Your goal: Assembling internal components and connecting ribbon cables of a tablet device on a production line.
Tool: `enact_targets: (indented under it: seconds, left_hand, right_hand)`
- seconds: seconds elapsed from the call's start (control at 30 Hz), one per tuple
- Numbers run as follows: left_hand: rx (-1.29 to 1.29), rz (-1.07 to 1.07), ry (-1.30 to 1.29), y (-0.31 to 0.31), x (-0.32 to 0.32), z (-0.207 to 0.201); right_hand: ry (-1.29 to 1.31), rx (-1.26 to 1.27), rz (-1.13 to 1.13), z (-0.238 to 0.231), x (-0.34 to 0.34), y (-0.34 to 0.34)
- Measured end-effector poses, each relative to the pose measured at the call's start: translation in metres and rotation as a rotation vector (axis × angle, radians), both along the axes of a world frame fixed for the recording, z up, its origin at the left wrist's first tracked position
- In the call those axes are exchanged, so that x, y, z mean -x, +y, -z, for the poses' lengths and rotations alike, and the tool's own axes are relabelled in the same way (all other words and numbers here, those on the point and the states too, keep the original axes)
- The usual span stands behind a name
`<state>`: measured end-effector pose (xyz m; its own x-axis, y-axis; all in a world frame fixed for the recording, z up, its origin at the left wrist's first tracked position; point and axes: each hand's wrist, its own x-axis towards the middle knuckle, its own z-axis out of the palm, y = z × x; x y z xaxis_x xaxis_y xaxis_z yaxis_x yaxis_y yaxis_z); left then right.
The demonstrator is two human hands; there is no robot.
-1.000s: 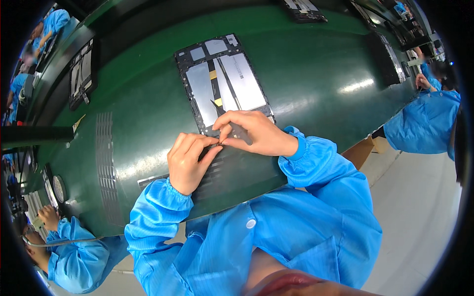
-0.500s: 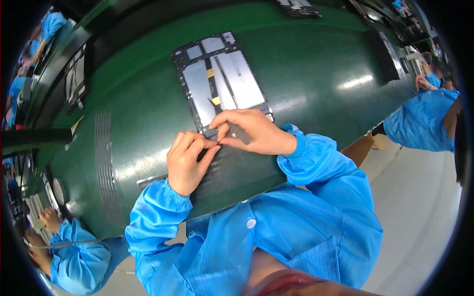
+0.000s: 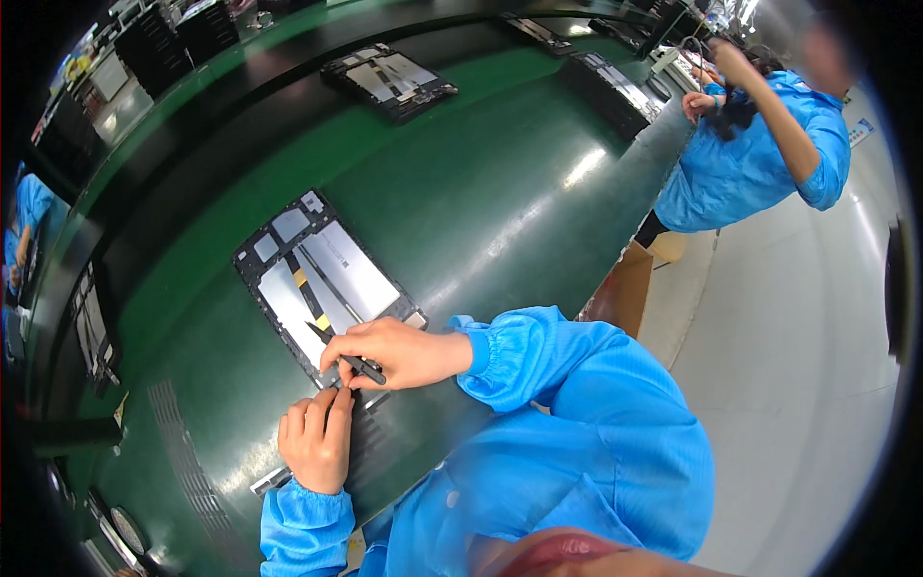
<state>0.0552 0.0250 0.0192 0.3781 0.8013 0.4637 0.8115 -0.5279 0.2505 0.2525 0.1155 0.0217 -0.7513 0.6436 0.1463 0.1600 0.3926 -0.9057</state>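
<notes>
Head cam: right hand gripping tweezers, nearer tablet just far, long axis far-left to near-right; left hand grip: can't tell.

Left hand, thumb now hidden

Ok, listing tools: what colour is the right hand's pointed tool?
The pointed tool is black, clearest in the head view.
</notes>
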Motion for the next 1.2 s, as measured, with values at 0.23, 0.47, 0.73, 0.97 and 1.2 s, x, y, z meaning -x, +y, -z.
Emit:
enact_targets:
  seconds: [0.23,0.47,0.73,0.97,1.2]
  left_hand:
    - [-0.041,0.034,0.042,-0.003,0.005,0.004]
    - [-0.042,0.050,0.024,0.000,0.009,0.008]
    - [-0.044,0.080,0.029,-0.002,0.016,0.015]
    - [0.012,0.053,0.071,-0.006,0.022,0.013]
    - [0.016,-0.015,-0.147,0.003,0.029,0.027]
  right_hand:
    - [-0.019,0.010,-0.026,-0.003,-0.001,0.001]
    - [-0.009,-0.008,-0.020,-0.003,-0.001,0.005]
    - [-0.010,0.031,-0.025,0.003,0.002,0.001]
    - [-0.004,-0.042,-0.027,0.006,0.005,0.001]
    - [0.004,-0.100,0.014,0.017,0.009,0.005]
